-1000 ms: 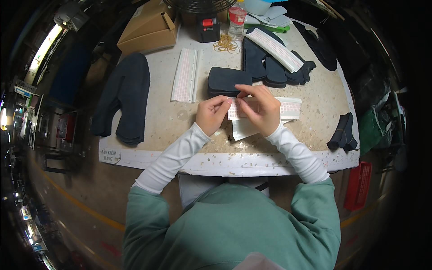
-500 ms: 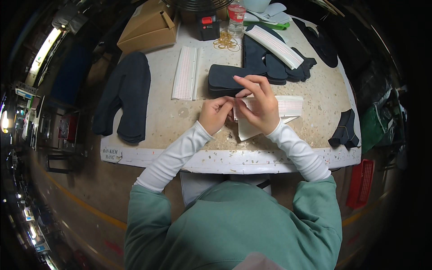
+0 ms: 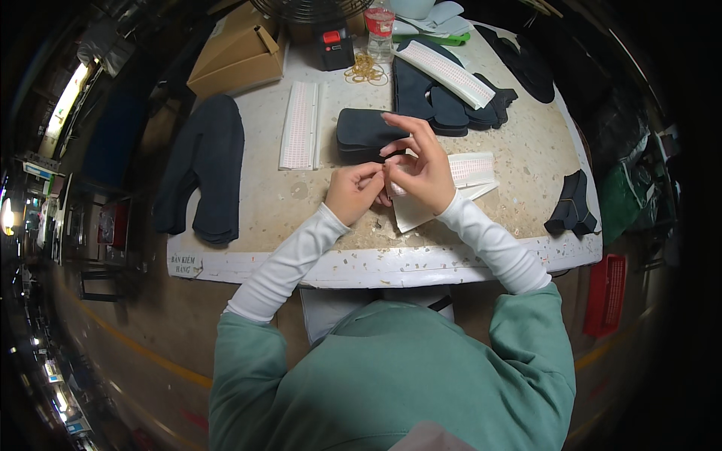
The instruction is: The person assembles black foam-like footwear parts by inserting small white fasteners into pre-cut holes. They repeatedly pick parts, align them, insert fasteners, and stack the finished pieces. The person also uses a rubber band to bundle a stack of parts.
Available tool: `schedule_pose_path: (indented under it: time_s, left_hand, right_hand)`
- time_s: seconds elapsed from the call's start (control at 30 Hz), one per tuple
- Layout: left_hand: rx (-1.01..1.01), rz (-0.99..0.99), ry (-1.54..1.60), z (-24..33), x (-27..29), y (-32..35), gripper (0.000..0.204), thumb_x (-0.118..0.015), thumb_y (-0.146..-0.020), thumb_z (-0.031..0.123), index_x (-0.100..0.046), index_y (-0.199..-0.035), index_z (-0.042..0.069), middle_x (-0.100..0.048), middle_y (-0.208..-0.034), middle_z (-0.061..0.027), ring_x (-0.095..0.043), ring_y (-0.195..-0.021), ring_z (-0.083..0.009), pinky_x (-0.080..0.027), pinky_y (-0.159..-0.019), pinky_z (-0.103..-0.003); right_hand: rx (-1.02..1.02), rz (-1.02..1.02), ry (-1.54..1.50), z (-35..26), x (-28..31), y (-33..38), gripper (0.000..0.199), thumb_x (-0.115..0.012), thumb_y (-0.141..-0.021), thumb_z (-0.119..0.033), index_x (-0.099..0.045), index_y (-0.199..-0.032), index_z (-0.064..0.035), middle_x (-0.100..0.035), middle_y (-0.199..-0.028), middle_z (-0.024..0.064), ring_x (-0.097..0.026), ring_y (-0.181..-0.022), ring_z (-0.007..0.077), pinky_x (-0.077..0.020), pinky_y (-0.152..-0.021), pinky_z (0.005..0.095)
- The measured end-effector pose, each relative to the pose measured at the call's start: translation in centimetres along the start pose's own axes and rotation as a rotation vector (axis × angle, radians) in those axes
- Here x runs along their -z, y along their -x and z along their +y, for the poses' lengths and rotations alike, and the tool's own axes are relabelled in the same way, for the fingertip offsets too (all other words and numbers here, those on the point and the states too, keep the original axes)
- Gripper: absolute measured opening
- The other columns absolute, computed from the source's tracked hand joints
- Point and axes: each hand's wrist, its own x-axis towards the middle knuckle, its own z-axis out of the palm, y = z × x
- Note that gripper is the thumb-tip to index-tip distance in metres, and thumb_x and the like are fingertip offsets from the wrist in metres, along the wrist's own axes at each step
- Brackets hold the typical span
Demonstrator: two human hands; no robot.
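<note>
Hands meet over the middle of the counter [image 3: 481, 248]: your left hand [image 3: 355, 192] and right hand [image 3: 421, 167] are pinched together on a small white sticker, too small to make out clearly, just above the white label sheets [image 3: 460, 180]. Both grips are narrow, fingertips closed on that sticker, with your right index and middle fingers raised. You seem to be peeling a label free of its backing; the next move calls for a clean lift without curling it, then a steady press onto the folded dark fabric piece [image 3: 368, 129] lying just beyond your hands. That piece is flat, dark navy and neatly folded. A long white label strip [image 3: 301, 125] lies to its left, and more dark fabric pieces [image 3: 444, 101] are stacked farther back.
</note>
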Motion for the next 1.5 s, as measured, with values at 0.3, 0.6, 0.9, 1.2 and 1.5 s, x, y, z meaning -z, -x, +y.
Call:
schedule_pose_path:
  time_s: [0.3, 0.6, 0.9, 1.2, 1.5]
  left_hand:
    - [-0.571, 0.196, -0.846, 5.8, 2.7, -3.2, 0.018, -0.070, -0.083, 0.017, -0.070, -0.094, 0.002, -0.067, -0.087, -0.0105, -0.063, -0.067, -0.0163, -0.051, -0.060, -0.027]
    - [-0.476, -0.173, -1.060, 5.5, 3.8, -7.9, 0.053, -0.083, -0.068, 0.026, -0.061, -0.111, 0.005, -0.061, -0.105, -0.0115, -0.062, -0.094, -0.0295, -0.051, -0.083, -0.035]
    - [-0.470, -0.148, -0.974, 5.6, 4.0, -7.2, 0.041, -0.072, -0.079, 0.020, -0.062, -0.116, 0.007, -0.064, -0.111, -0.0116, -0.064, -0.095, -0.0300, -0.051, -0.085, -0.035]
    - [-0.416, -0.100, -0.931, 5.9, 3.8, -7.1, 0.042, -0.070, -0.080, 0.023, -0.057, -0.119, 0.013, -0.066, -0.101, -0.0123, -0.064, -0.086, -0.0315, -0.053, -0.075, -0.038]
    - [-0.284, -0.051, -0.864, 5.8, 4.3, -7.0, 0.037, -0.067, -0.081, 0.018, -0.059, -0.117, 0.014, -0.068, -0.093, -0.0080, -0.064, -0.073, -0.0236, -0.052, -0.065, -0.030]
  right_hand:
    - [-0.002, -0.006, 0.633, -1.5, 5.3, -4.0, 0.022, -0.072, -0.078, -0.011, -0.070, -0.099, -0.0102, -0.064, -0.095, 0.0030, -0.060, -0.088, 0.0148, -0.0501, -0.075, 0.0271]
    - [0.291, -0.076, 1.131, -0.6, 3.2, -5.2, 0.012, -0.073, -0.072, -0.012, -0.065, -0.076, -0.0049, -0.057, -0.091, 0.0066, -0.054, -0.095, 0.0268, -0.0518, -0.075, 0.0375]
    - [0.358, 0.101, 1.226, -0.5, 4.3, -6.3, 0.007, -0.070, -0.072, -0.010, -0.067, -0.073, -0.0048, -0.057, -0.089, 0.0058, -0.055, -0.092, 0.0257, -0.0510, -0.073, 0.0355]
    - [0.200, -0.095, 1.015, 0.3, 3.4, -5.5, 0.008, -0.074, -0.073, -0.014, -0.071, -0.078, -0.0086, -0.057, -0.088, 0.0041, -0.055, -0.092, 0.0250, -0.0499, -0.077, 0.0363]
    - [0.171, 0.064, 0.976, -0.1, 5.0, -6.5, 0.015, -0.072, -0.073, -0.007, -0.063, -0.085, -0.0090, -0.067, -0.080, 0.0032, -0.062, -0.080, 0.0240, -0.0504, -0.071, 0.0346]
